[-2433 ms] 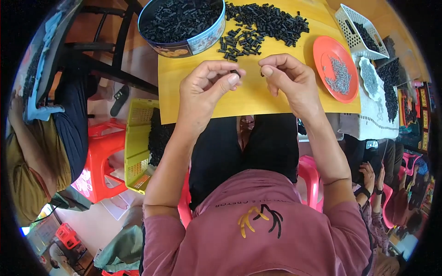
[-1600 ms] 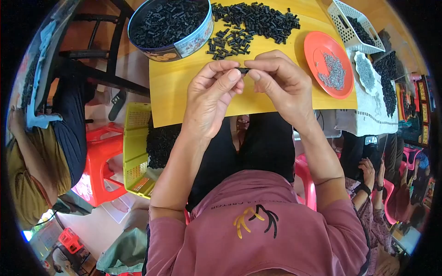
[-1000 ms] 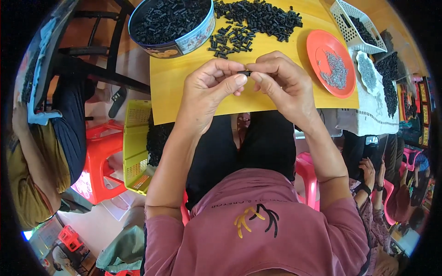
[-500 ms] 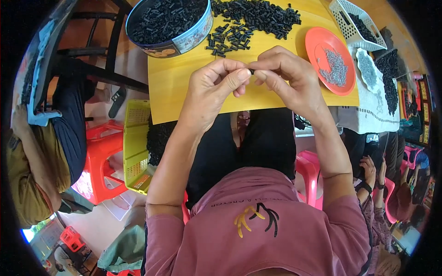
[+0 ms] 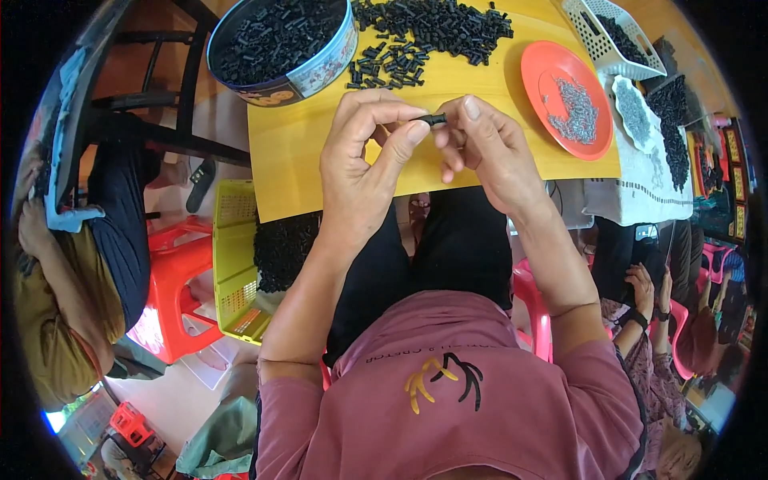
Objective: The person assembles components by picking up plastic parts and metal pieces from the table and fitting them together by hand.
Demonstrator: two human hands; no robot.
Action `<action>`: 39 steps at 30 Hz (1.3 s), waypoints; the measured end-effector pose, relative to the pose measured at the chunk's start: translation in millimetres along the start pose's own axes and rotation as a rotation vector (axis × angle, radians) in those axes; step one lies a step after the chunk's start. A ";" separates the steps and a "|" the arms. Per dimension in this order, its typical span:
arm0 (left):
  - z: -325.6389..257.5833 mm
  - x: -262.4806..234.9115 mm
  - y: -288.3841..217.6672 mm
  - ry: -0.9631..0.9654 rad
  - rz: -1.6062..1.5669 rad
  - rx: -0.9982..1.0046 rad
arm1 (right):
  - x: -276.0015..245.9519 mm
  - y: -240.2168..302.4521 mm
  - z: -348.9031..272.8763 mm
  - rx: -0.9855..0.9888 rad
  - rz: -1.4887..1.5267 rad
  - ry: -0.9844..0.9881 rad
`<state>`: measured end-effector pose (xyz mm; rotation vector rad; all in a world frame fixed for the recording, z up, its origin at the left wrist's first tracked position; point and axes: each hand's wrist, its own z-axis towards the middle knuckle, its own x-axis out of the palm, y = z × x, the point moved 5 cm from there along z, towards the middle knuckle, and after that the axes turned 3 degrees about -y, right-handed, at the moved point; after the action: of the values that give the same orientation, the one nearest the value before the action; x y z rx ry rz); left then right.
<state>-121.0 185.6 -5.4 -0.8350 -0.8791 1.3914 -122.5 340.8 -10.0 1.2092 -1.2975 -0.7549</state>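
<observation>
Starting nearest: wearing a pink shirt (image 5: 448, 408) with a yellow and black brush-stroke print on the chest, plus a line of small lettering above it, not copying that

Sitting over a yellow slatted crate (image 5: 232, 264) on the floor at the left, with a small orange and white label low on its side, and a dark heap (image 5: 284, 252) of what looks like more black pieces just beside it

Pinching one small black cylinder (image 5: 432, 120) above the near part of the yellow bench (image 5: 304, 160). Gripping one end with the left hand (image 5: 364, 160), thumb and forefinger closed on it, and gripping the other end with the right hand (image 5: 488, 148), fingertips closed the same way, other fingers curled in

Judging by that, being mid-way through working on a single piece, maybe pressing or twisting something into its end, hard to tell with the fingers covering it. Calling for a steady two-sided pinch and keeping the piece level before letting go with either hand

Further out on the bench: lying in a loose pile (image 5: 432, 28), lots of the same black pieces. Sitting left of the pile, a round tin (image 5: 320, 72) full of them, pale blue wall with a picture band, too bent by the lens for details. Sitting right, an orange plate (image 5: 540, 68) carrying small grey metal bits (image 5: 572, 108). Standing farthest, a white lattice basket (image 5: 592, 20) holding more black pieces
</observation>
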 end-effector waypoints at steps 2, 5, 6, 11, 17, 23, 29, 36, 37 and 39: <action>-0.8 2.7 -3.0 -0.008 0.006 0.020 | 3.5 -1.3 -0.5 -0.017 -0.013 -0.014; -2.5 7.7 -4.0 -0.020 -0.043 -0.037 | 8.8 -9.5 0.3 0.033 0.098 0.156; -2.9 7.4 -4.1 -0.037 -0.007 0.004 | 9.4 -8.1 -0.4 0.033 0.099 0.159; -2.6 10.3 -6.7 -0.075 -0.022 0.018 | 15.9 -6.3 -3.3 0.206 0.372 0.163; 9.4 11.5 -37.3 0.131 0.250 0.219 | 7.7 -5.7 -6.0 0.300 0.493 0.282; 7.4 14.4 -29.8 0.108 0.008 0.118 | 12.4 -6.3 -12.5 0.344 0.579 0.193; -1.7 9.1 -30.7 0.086 -0.064 0.006 | 24.6 -7.2 -12.8 0.215 0.641 0.337; -2.2 5.5 -24.5 0.083 -0.119 -0.074 | 33.0 -10.9 -9.9 0.224 0.539 0.219; -2.2 3.6 -23.8 0.084 -0.119 -0.073 | 31.0 -3.1 -10.5 0.223 0.539 0.219; -2.1 -1.6 -22.0 0.087 -0.115 -0.084 | 17.1 7.0 -14.2 0.275 0.149 0.271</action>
<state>-109.1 183.8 13.2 -0.8888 -0.9092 1.2164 -107.2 329.8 3.7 1.3629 -1.2738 -0.2975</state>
